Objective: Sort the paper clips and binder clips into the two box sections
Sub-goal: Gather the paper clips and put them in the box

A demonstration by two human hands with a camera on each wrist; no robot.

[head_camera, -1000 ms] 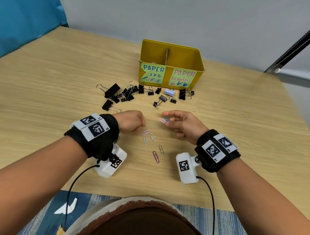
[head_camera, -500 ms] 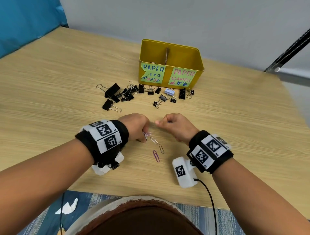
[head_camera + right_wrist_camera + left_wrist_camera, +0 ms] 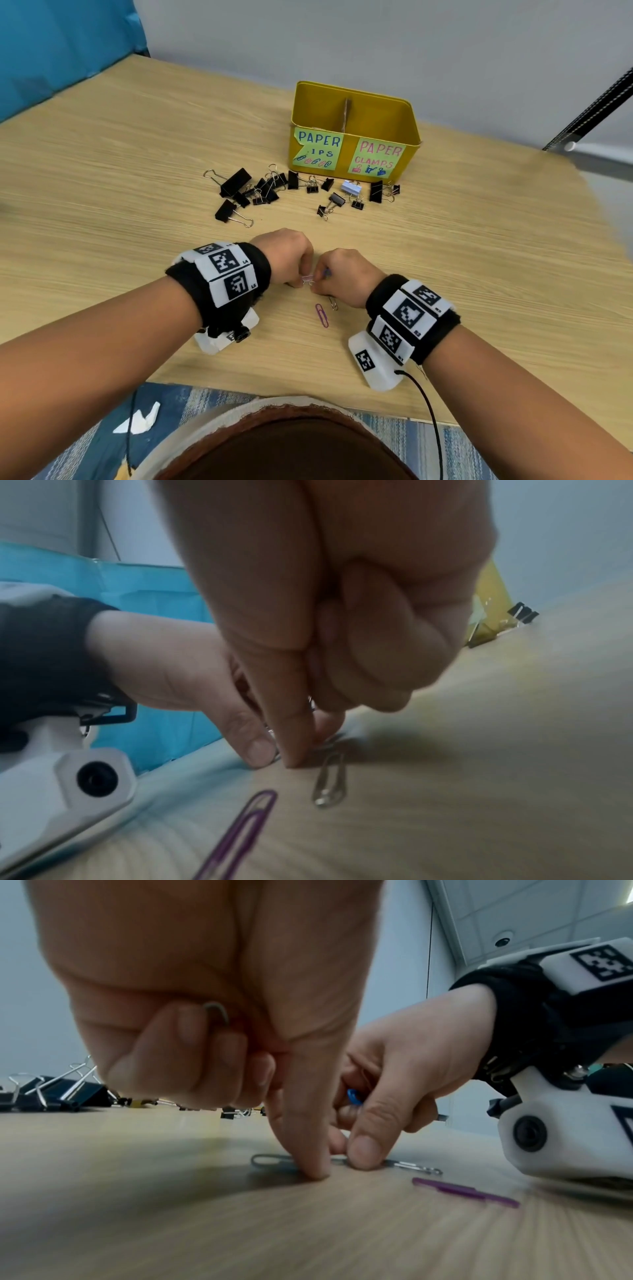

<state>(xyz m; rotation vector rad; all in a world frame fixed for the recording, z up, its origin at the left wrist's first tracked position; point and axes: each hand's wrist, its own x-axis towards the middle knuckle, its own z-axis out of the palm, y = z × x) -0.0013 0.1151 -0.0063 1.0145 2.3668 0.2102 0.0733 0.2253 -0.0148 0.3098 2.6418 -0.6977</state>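
**Both hands down on the loose paper clips**

The left hand point(image 3: 286, 255) and the right hand point(image 3: 346, 274) meet fingertip to fingertip on the tabletop point(image 3: 137, 171), each pinching at a small cluster of paper clips point(image 3: 307, 279). The left hand already has a silver clip tucked in its curled fingers, seen from its wrist camera, while thumb and forefinger press on another lying flat. The right hand keeps a blue clip point(image 3: 352, 1096) in its palm and nips a silver one at the wood. Exactly which clip each fingertip has caught is hard to tell, since the fingers cover them.

Two clips lie free just toward the person: a purple paper clip point(image 3: 322, 315) and a silver paper clip point(image 3: 333, 303), close together. The binder clips point(image 3: 260, 192) are scattered farther off, in front of the yellow box point(image 3: 354, 102), whose two sections are split by a divider and labelled.

Paper clips are light, thin, springy wire and lie flush on smooth wood, so they probably slide before they lift. Tipping up a rounded end with a fingernail, then pinching across the loops, should work best.
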